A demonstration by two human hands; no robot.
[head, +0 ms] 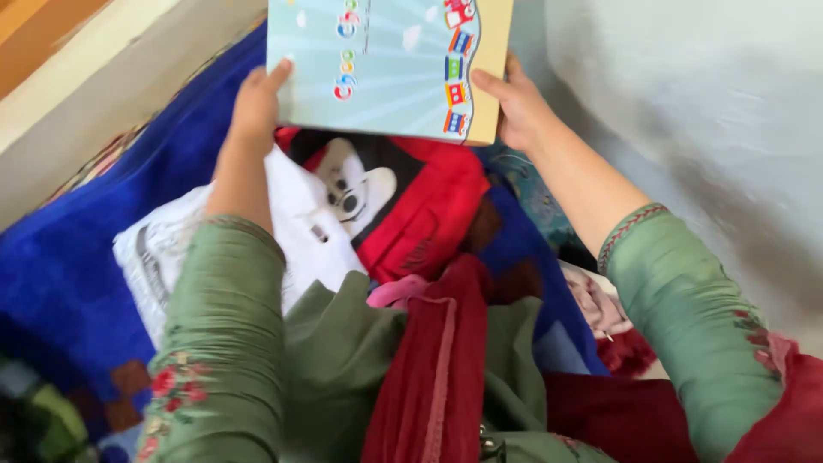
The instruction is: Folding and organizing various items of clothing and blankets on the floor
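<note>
Both hands are up at the top of the view, each gripping a side of a thin book [390,64] with a pale blue cover and a little coloured train running down its tan right edge. The left hand [253,103] has its thumb laid over the book's left edge near the bottom corner, fingers tucked behind; the right hand [513,107] pinches the lower right corner the same way, thumb on the cover. So neither hand is free — both are closed on the book, which hangs in the air above a red bag [411,206] with a black-and-white cartoon face on it. The bag lies on a blue blanket [94,249], with a white cloth [300,231] spread just beside it to the left, under the left forearm. A dark red scarf [437,360] falls down the front of the person's green sleeves and lap. To the right runs a pale wall [686,111]. From where I stand, the book looks held level and square over the bag; to handle it well I'd say keep both thumbs flat on the cover so the thin board doesn't bend, and keep the lower edge parallel to the bag's top — a tilted corner could catch on the fabric.
</note>
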